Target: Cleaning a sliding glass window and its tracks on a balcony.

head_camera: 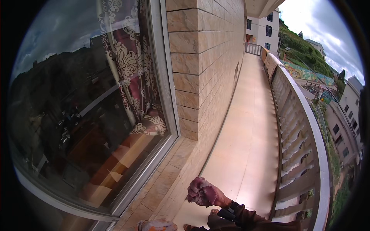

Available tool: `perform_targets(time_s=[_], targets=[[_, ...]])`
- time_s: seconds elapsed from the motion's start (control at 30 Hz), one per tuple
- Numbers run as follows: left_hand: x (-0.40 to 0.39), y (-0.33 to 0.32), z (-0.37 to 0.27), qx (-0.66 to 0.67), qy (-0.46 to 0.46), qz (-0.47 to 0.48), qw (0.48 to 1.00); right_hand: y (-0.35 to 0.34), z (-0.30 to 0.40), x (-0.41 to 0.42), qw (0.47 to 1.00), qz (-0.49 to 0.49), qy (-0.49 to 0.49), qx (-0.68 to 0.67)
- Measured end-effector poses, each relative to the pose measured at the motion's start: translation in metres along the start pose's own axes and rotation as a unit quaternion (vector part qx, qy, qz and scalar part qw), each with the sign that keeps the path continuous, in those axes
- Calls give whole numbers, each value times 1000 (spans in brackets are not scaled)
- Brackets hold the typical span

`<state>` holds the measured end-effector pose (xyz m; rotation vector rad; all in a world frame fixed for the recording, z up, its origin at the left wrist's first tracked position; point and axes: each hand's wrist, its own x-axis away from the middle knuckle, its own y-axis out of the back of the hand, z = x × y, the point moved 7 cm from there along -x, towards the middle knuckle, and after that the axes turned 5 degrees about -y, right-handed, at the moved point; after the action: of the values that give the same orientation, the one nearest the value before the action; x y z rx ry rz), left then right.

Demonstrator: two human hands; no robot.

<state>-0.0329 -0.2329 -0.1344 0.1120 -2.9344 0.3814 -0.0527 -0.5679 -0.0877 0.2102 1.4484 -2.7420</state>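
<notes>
My right hand (pixel 220 199) is closed around a bunched, purplish-pink cloth (pixel 202 192), held in the air over the tiled walkway. A dark band circles the wrist, below a dark brown sleeve (pixel 254 217). At the bottom edge, a pale bundle with orange patches (pixel 157 225), apparently cloth, is cut off by the picture. My left hand cannot be made out; whether it is under that bundle is hidden. To the left stands a large window pane (pixel 72 121) in a metal frame (pixel 166 72), reflecting sky and hills. Behind the glass hangs a patterned curtain (pixel 133 66).
A tiled sill (pixel 162 179) runs below the window, beside a tiled wall (pixel 219 57). The balcony floor (pixel 242 115) stretches ahead. On the right runs a balustrade (pixel 315 135), with a light cloth (pixel 273 65) draped over its far part. My feet (pixel 214 211) show at the bottom.
</notes>
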Motion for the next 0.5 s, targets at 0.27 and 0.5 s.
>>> perform_targets(time_s=[0.27,0.5], targets=[[22,-56,15,-6,12,30,999,19,42,38,997,-14,-36,-67],[56,-143,7,-111,-120,118,979,78,70,63,980,57,-16,-188]])
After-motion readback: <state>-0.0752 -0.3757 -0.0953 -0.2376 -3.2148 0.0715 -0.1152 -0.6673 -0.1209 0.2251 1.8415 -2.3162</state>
